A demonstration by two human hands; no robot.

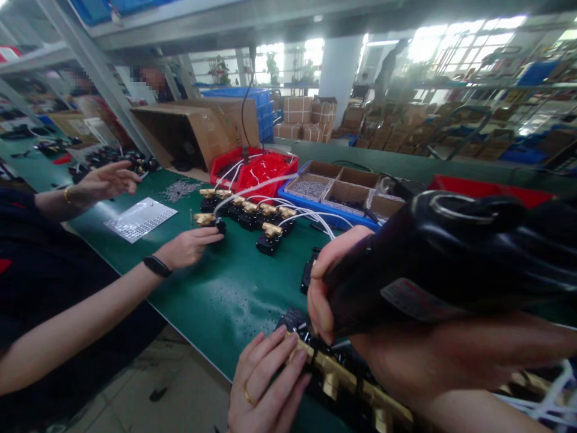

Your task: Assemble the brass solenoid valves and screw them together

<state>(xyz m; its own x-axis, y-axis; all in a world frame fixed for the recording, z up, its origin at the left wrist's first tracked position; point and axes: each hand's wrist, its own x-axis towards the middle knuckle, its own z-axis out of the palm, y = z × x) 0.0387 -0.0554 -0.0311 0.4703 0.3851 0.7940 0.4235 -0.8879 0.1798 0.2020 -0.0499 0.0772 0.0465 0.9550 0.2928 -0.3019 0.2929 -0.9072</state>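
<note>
My right hand (pixel 322 288) is wrapped round a large black power screwdriver (pixel 406 270), which slants across the right side and hides much behind it. A metal ring shows on its upper end; where its tip touches, I cannot tell. Below it, my left hand (pixel 270 379), with a ring on one finger, is closed over a brass valve (pixel 303 347) on a black base. More brass valves (pixel 336 373) with black parts lie in a row to the right of my fingers. White tubes (pixel 547 397) show at the lower right edge.
Across the green bench (pixel 216 325), a co-worker's hand (pixel 189 245) holds a brass-and-black valve; their other hand (pixel 106 180) is raised. Behind are valves with white tubes (pixel 265 210), a red bin (pixel 256 171), a blue divided tray (pixel 311 186) of small parts and a perforated plate (pixel 142 219).
</note>
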